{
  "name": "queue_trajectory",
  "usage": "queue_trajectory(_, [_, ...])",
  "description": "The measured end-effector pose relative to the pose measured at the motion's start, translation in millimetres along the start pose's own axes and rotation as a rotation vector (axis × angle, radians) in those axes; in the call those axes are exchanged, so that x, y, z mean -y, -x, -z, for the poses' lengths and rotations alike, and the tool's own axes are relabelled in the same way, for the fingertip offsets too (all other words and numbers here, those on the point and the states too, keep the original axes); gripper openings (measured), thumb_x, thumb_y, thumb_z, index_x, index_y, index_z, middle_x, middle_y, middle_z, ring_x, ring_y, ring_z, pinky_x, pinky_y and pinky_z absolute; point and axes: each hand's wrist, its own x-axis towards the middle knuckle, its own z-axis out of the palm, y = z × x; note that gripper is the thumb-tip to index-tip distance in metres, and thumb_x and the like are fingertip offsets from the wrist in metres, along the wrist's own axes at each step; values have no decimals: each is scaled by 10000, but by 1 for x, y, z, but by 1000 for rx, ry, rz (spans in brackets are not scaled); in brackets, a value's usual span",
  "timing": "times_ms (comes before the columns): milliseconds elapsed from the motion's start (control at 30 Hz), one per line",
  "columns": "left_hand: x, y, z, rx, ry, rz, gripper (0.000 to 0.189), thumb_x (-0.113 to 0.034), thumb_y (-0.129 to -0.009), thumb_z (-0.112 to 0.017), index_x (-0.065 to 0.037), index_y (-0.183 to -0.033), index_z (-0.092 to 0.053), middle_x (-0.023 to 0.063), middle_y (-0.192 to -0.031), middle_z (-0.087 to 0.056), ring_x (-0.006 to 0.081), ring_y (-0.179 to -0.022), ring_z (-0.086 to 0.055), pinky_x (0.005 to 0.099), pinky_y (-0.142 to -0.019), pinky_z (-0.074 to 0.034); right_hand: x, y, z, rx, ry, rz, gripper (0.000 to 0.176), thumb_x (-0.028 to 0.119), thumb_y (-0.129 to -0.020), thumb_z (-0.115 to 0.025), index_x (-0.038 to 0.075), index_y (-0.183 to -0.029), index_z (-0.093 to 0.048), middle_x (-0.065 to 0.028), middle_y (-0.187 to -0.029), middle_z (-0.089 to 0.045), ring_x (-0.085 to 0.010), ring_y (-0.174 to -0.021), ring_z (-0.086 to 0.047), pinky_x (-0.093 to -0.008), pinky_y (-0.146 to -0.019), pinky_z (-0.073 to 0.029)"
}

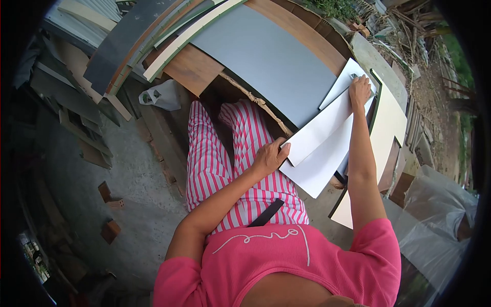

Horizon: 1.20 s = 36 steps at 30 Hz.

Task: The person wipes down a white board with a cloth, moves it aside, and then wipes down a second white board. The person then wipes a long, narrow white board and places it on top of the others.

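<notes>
Left hand (270, 156) grasps the white boards (319, 134) at the near end, right hand (359, 89) lies flat on the far end; they seem half off the grey panel (271, 56)

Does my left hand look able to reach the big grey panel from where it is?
Probably yes: the grey panel lies just past the left hand with nothing between, though its fingers grip a white board.

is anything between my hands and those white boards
Nothing visible does. The left hand grips the near end of the white boards, and the right hand rests flat on their far end.
</notes>
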Motion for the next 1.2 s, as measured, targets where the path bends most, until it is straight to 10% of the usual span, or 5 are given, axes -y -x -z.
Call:
queue_trajectory(367, [5,-1,-4,-33,27,-23,474,-433,-955,-342,1,-938,-530,243,-714,-564,431,-697,-576,459,-620,-440,84,267,101,225,-173,573,470,157,-916,-444,44,-1369,-387,-143,-1458,-314,-335,-1366,-249,-457,-1116,-196])
queue_trajectory(800, [2,-1,-3,-70,18,-19,570,-505,-946,-333,20,-904,-553,215,-622,-562,372,-606,-600,428,-573,-471,-40,-15,-9,6,17,88,530,294,-929,-361,-27,-1350,-373,-250,-1406,-352,-456,-1292,-315,-488,-1075,-245])
queue_trajectory(1200, [6,-1,-4,-26,14,-9,428,-399,-954,-363,-4,-940,-527,248,-702,-556,435,-676,-568,466,-593,-433,75,274,102,238,-171,628,576,130,-854,-522,23,-1391,-342,-152,-1465,-297,-329,-1375,-237,-459,-1119,-194])
